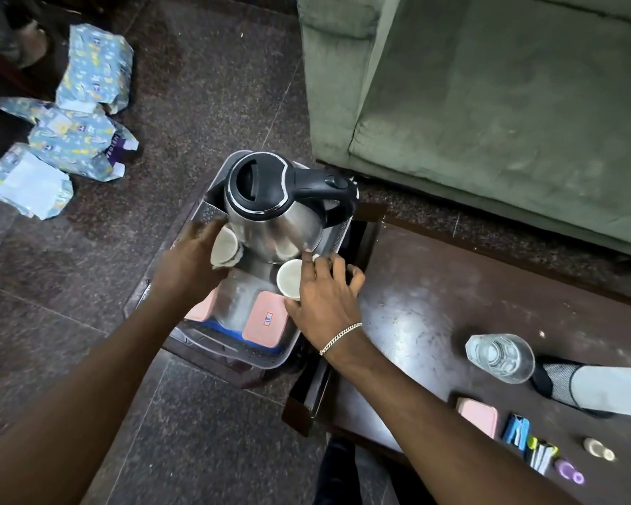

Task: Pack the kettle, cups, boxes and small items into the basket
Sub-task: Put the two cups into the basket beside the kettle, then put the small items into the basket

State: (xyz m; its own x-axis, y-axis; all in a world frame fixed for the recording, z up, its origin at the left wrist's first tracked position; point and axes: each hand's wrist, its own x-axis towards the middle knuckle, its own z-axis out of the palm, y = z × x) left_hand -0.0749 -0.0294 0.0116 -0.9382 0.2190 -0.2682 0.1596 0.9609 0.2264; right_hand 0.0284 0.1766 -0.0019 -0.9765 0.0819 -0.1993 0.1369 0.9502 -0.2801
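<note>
Both hands (pixel 194 264) (pixel 325 297) hold cups (pixel 290 278) beside kettle (pixel 270 209); box label (pixel 267 318) unreadable.

Both arms extended forward; left hand (pixel 192 264) curled, right hand (pixel 325 289) fingers spread, palm down.

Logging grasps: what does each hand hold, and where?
Left hand: stacked cups, by the side. Right hand: single cup, fingers at its rim.

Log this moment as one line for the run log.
phase: packing cups | left hand: on cup | right hand: on cup | kettle: in basket | pink box: on table
</note>
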